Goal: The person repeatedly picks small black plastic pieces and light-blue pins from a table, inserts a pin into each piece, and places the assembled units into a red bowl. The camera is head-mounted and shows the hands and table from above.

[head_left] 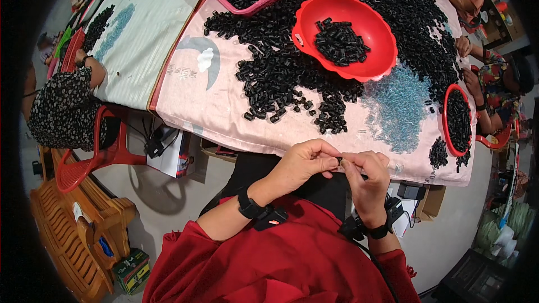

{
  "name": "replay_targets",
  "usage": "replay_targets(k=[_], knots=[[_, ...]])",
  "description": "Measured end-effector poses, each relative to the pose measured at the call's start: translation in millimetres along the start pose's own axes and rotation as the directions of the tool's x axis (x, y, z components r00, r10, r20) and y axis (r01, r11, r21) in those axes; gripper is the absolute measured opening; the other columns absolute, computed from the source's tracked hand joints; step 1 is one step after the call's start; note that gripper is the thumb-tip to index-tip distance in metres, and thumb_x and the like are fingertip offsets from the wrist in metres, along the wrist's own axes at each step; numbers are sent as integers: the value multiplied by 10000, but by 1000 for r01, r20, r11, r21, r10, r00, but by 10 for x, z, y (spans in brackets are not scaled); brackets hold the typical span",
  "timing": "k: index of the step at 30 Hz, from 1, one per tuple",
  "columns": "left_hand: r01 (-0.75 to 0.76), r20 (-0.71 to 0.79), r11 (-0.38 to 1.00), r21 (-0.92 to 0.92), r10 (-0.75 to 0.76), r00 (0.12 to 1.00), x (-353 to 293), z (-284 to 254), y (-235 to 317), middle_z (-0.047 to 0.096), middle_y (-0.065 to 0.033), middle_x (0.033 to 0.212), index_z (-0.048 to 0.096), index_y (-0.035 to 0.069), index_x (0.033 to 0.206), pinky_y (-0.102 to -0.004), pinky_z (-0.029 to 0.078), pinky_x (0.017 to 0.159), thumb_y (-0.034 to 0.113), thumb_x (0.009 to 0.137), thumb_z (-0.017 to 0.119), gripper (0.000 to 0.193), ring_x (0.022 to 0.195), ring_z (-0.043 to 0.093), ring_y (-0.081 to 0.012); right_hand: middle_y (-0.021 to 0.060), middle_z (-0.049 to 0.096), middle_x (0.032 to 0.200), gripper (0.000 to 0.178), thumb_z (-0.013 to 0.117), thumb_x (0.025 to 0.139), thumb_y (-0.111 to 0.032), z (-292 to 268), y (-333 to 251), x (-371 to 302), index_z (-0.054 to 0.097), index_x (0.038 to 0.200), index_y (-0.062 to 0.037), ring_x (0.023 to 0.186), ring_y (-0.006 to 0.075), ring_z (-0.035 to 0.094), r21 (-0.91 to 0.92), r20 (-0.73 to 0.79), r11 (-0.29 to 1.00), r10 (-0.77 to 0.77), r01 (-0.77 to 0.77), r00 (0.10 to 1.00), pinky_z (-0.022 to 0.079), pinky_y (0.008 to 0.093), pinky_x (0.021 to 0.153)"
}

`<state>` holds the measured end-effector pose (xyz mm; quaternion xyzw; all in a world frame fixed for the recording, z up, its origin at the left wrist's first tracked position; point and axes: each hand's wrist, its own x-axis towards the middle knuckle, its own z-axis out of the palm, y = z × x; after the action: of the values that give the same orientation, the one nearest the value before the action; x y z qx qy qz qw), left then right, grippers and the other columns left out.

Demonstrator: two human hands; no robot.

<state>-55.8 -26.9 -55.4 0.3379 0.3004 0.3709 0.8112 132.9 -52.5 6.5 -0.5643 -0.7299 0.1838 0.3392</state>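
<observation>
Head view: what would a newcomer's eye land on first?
The red scalloped bowl, upper right of centre, holding black pieces. Next, the mass of loose black pieces around it on the pink cloth, with translucent bluish pieces spread to its lower right. Then the left hand and right hand, meeting at a small black piece by the cloth's near edge.

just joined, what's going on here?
A person's left hand and right hand meet just off a pink cloth, fingertips pinching a small black piece. Ahead lie loose black pieces, a red bowl holding more, and a pile of bluish clear pieces. Other people are off to both sides.
</observation>
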Motion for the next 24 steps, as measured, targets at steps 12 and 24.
replay_targets(k=[12,24], knots=[[39,-6,999,-31,-39,999,-25,-54,14,738,-82,1079,681,-11,1207,-281,598,821,161,1053,690,232,946,707,-135,15,702,866,277,762,895,-34,9,147,62,782,1166,-92,801,174,640,6,55,1000,-26,25,998,369,346,860],[109,94,994,-20,-107,990,-48,-94,21,750,-113,1100,695,1,1196,-299,609,821,171,1052,689,224,976,726,-162,49,665,879,120,759,916,-121,419,615,287,721,1028,-107,839,237,618,-430,-6,897,-120,105,993,346,422,894]])
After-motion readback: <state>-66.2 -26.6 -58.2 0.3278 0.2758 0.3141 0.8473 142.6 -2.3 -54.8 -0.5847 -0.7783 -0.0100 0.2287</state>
